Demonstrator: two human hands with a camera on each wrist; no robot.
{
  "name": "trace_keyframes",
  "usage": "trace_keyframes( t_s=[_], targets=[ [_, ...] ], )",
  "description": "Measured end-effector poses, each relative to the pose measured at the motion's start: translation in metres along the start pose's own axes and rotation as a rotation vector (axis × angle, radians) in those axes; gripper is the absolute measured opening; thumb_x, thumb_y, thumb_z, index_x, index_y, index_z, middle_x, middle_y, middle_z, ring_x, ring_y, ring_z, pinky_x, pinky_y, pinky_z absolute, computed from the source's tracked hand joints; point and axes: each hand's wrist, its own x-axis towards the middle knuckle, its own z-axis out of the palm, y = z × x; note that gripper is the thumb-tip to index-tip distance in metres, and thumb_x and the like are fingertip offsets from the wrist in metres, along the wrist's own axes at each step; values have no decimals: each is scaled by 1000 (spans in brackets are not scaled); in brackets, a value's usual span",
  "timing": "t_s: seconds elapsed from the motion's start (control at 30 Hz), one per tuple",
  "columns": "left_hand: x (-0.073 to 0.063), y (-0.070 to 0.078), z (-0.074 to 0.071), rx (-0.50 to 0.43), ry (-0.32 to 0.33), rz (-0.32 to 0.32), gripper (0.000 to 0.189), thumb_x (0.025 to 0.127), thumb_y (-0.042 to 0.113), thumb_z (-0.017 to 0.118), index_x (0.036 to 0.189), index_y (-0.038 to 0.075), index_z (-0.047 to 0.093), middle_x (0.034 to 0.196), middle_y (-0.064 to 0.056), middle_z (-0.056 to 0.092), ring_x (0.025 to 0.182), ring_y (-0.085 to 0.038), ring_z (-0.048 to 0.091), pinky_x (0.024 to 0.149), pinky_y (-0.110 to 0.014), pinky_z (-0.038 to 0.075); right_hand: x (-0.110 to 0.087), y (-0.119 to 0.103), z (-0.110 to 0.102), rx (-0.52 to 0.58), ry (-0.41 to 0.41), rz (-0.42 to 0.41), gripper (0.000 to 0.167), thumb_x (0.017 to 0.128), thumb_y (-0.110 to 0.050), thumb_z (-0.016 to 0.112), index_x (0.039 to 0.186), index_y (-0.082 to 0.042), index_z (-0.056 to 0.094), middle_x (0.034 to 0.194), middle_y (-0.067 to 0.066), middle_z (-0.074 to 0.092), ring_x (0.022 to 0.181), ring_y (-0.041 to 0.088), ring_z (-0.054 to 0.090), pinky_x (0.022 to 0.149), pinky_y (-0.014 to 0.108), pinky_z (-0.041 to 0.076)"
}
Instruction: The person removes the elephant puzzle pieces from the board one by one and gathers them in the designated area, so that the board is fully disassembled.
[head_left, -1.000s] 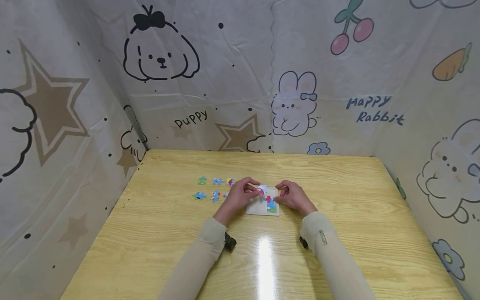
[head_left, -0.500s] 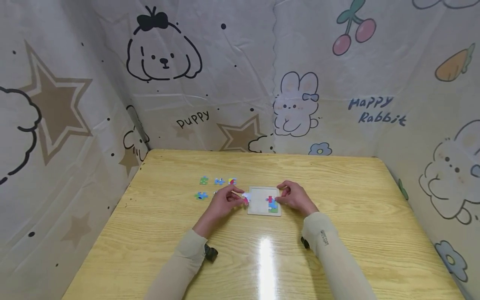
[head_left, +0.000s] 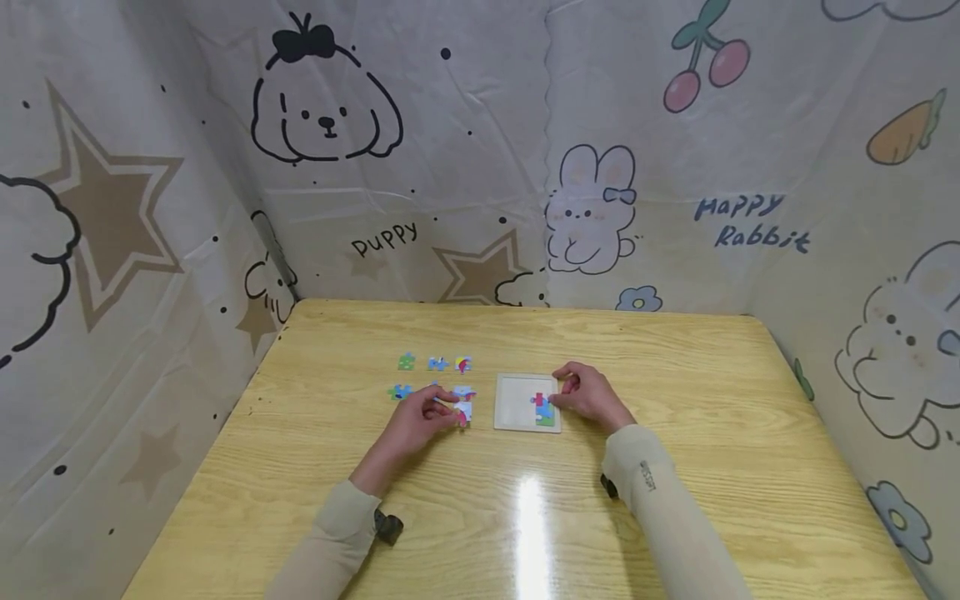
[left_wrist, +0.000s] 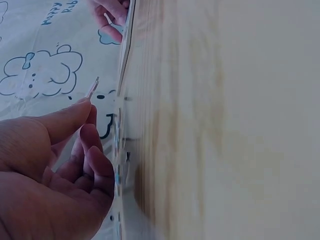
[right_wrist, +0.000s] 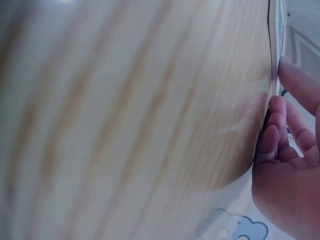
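My left hand (head_left: 420, 414) pinches a white and pink jigsaw piece (head_left: 463, 412) between thumb and fingertips, left of the puzzle tray. In the left wrist view this piece (left_wrist: 93, 87) shows edge-on, raised off the table. The square pale puzzle tray (head_left: 513, 408) lies flat, with a few joined red, blue and green pieces (head_left: 545, 412) in its lower right part. At the tray's right edge my right hand (head_left: 590, 394) holds it, thumb on the side by the joined pieces and a finger at the upper right corner. The right wrist view shows its other fingers curled low against the edge.
Loose pieces lie in two rows left of the tray: a green one (head_left: 406, 362), a blue one (head_left: 437, 364) and a yellow-red one (head_left: 462, 364) behind, a green-blue one (head_left: 400, 392) and others in front, partly hidden by my left hand. Patterned cloth surrounds the wooden table (head_left: 660, 350).
My left hand has carried the white and pink piece leftward from above the tray to beside the loose pieces. The right hand has stayed at the tray's right edge.
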Motion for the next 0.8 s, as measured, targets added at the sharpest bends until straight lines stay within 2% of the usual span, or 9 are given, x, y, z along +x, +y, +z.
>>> trace_keyframes(
  t_s=[0.1,0.2,0.43,0.8],
  targets=[
    [-4,-2,-3,1,-1,-8,22,95,2,73,116,2,71,108,-16,74,87,-18,69,75,-22,53,0,-1,0,-2,-6,0,43,93,-14,78,132,-3,63,96,9,60,85,21,53,72,29,44],
    [-6,-3,-5,-2,1,-13,22,94,2,73,116,2,71,101,-17,75,85,-18,69,73,-22,53,0,-1,1,-3,-4,4,43,93,-14,78,132,-4,63,96,8,60,85,21,53,72,29,43],
    [-6,-4,-8,9,-11,-12,21,93,2,75,113,1,71,96,-16,75,80,-16,68,70,-21,51,-1,-1,0,-4,7,1,42,92,-12,79,131,-3,64,95,8,60,83,21,52,71,29,43],
    [-5,1,-8,87,-41,-49,21,92,4,77,112,5,73,92,-7,75,77,-12,64,71,-26,50,0,2,0,-2,3,-15,42,92,-12,79,131,-2,63,94,8,59,83,21,52,71,30,43]
  ],
)
